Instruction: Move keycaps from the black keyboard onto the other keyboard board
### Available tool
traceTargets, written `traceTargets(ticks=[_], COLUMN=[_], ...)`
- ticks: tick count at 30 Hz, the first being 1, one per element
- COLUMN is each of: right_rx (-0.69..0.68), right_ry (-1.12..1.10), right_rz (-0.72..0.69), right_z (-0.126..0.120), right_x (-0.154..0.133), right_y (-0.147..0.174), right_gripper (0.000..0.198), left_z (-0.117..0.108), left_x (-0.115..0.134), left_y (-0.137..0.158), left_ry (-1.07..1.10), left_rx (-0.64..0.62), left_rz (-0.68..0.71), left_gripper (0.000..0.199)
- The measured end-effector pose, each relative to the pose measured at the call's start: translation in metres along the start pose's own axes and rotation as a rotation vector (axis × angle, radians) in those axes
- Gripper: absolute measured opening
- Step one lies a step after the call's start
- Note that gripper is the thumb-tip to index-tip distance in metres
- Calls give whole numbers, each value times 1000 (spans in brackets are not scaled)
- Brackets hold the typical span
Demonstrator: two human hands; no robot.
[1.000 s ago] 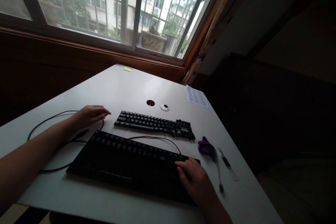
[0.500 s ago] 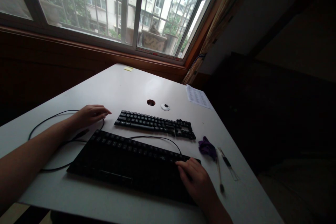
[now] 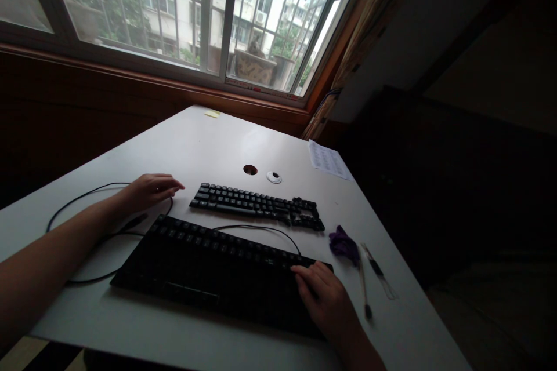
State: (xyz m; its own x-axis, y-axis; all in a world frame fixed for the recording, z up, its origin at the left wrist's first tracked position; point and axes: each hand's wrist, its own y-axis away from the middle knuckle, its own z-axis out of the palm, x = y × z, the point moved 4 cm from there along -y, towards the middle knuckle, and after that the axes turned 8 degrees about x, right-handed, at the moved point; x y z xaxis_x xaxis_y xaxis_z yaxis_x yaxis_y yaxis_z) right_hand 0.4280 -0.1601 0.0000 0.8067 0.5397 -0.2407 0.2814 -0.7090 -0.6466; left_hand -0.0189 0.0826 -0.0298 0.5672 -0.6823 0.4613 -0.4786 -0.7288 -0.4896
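Observation:
A black keyboard (image 3: pixel 226 278) lies on the white table near me. Keycaps show in its upper rows, while the lower part looks dark and bare. My right hand (image 3: pixel 324 290) rests over the keyboard's right end, thumb and fingers closed together at the upper rows; whatever may be between the fingertips is hidden. Beyond the keyboard, loose black keycaps (image 3: pixel 243 202) are laid out in keyboard order. My left hand (image 3: pixel 154 190) lies on the table left of these keycaps, fingers stretched out and holding nothing. A black cable (image 3: pixel 93 279) loops under my left forearm.
To the right lie a purple cloth (image 3: pixel 343 244), a thin brush (image 3: pixel 368 312) and a wire keycap puller (image 3: pixel 375 268). Farther back are a round cable hole (image 3: pixel 250 170), a white disc (image 3: pixel 274 177), a printed sheet (image 3: pixel 328 160) and a yellow note (image 3: pixel 212 114) near the window.

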Motion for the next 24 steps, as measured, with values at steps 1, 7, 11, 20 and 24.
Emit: traceTargets(ticks=[1, 7, 11, 20, 24], right_rx=[-1, -3, -45, -116, -107], right_ry=[-1, -7, 34, 65, 58], right_rz=[1, 4, -12, -33, -47], right_z=[0, 1, 2, 3, 4], right_x=[0, 1, 0, -1, -1], right_y=[0, 1, 2, 1, 2], right_gripper=[21, 21, 30, 33, 33], left_z=[0, 0, 0, -1, 0], left_x=[0, 0, 2, 4, 3], left_y=[0, 1, 0, -1, 0], left_ry=[3, 14, 24, 24, 27], left_rx=[-1, 5, -5, -10, -7], left_rz=[0, 11, -13, -25, -22], left_gripper=[35, 35, 35, 37, 37])
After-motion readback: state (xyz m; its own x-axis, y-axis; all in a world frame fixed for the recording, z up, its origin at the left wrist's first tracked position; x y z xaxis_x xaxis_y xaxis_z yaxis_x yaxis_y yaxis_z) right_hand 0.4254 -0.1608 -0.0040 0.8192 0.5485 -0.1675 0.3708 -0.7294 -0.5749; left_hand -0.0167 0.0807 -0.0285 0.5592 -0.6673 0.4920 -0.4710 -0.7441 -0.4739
